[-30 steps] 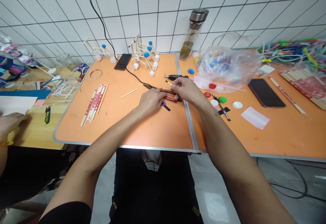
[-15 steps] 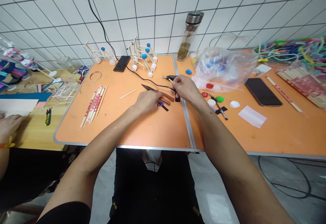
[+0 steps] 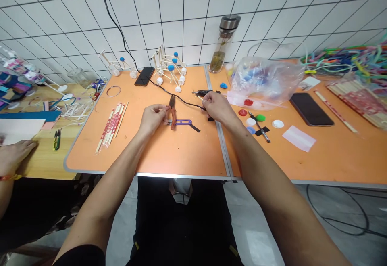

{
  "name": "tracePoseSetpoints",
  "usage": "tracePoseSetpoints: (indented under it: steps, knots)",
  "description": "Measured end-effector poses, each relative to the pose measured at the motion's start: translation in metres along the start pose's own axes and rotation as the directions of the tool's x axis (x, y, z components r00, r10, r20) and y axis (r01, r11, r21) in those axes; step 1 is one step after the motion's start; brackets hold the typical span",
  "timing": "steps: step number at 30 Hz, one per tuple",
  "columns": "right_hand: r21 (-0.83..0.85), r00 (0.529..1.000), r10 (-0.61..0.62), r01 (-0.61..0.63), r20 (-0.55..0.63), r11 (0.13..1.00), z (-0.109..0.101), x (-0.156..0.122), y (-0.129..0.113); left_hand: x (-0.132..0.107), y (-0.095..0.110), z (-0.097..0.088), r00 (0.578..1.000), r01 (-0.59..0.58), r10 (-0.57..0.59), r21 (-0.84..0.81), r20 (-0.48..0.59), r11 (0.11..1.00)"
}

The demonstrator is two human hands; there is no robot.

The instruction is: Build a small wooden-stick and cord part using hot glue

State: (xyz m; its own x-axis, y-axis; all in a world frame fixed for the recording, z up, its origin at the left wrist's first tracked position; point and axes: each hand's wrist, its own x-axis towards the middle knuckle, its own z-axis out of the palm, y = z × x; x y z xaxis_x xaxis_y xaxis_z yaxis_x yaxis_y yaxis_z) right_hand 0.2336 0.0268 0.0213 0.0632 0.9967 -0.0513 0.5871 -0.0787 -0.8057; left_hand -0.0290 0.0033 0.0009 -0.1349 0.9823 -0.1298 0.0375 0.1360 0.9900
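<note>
My left hand (image 3: 153, 118), fingers pinched together, is just left of the pliers (image 3: 173, 114). What it holds, if anything, is too small to make out. The pliers lie with jaws pointing away and orange-red handles towards me, over one end of a purple looped piece (image 3: 184, 122). A dark strip (image 3: 195, 128) lies beside that piece. To the right, my right hand (image 3: 216, 106) is closed in a pinch by the black cord (image 3: 187, 103); its fingers hide what is in them. Behind it lies a black tool with a thin metal tip (image 3: 202, 93).
Wrapped chopsticks (image 3: 113, 124) lie left. Stick models with blue and white balls (image 3: 171, 68), a phone (image 3: 144, 76) and a glass bottle (image 3: 222, 48) stand behind. Rightward are a plastic bag (image 3: 263, 76), clay pieces (image 3: 260, 118) and another phone (image 3: 311, 109). Another person's hand (image 3: 15, 155) rests far left.
My left hand has let go of the pliers and moved left, to where a short stick lay. The pliers have turned to point away. My right hand stays nearly in place.
</note>
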Motion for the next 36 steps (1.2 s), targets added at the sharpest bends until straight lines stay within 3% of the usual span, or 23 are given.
tracePoseSetpoints:
  steps: [2, 5, 10, 15, 19, 22, 27, 30, 33, 36]
  knots:
    - [-0.027, 1.0, -0.008, 0.008, 0.011, 1.0, 0.001, 0.001, 0.002, 0.001, 0.005, -0.007, 0.994, 0.104, -0.105, -0.067, -0.021, 0.992]
    - [-0.051, 1.0, -0.016, 0.017, 0.025, 0.999, 0.003, 0.003, 0.005, 0.0, 0.013, -0.016, 0.975, 0.22, -0.213, -0.147, 0.059, 0.964]
    - [-0.028, 0.999, -0.022, 0.023, 0.033, 0.999, 0.006, 0.005, 0.008, 0.0, 0.017, -0.022, 0.967, 0.228, -0.192, -0.227, 0.17, 0.947]
    - [0.055, 0.999, -0.04, 0.042, -0.033, 0.998, 0.005, 0.007, 0.01, 0.003, 0.016, -0.038, 0.954, 0.214, -0.179, -0.126, 0.242, 0.969]
    - [0.004, 0.994, -0.051, 0.052, -0.097, 0.999, 0.006, 0.007, 0.008, 0.002, 0.025, -0.06, 0.894, 0.227, -0.211, 0.004, 0.396, 0.974]
    - [-0.022, 0.996, -0.052, 0.051, -0.075, 0.998, 0.007, 0.003, 0.004, 0.002, 0.031, -0.069, 0.859, 0.274, -0.228, -0.034, 0.458, 0.961]
    - [-0.074, 0.999, -0.04, 0.039, -0.011, 0.996, 0.007, -0.001, 0.0, 0.003, 0.026, -0.057, 0.85, 0.341, -0.143, -0.322, 0.507, 0.883]
    - [-0.053, 0.978, -0.144, 0.137, -0.153, 0.989, 0.008, 0.002, 0.003, 0.002, 0.022, -0.046, 0.831, 0.409, -0.171, -0.374, 0.529, 0.832]
    - [0.029, 0.904, -0.263, 0.289, -0.337, 0.957, 0.011, 0.004, 0.007, -0.001, 0.023, -0.039, 0.817, 0.443, -0.186, -0.388, 0.546, 0.808]
    - [0.097, 0.868, -0.352, 0.408, -0.351, 0.908, 0.015, 0.001, 0.006, -0.006, 0.025, -0.034, 0.814, 0.428, -0.144, -0.412, 0.563, 0.804]
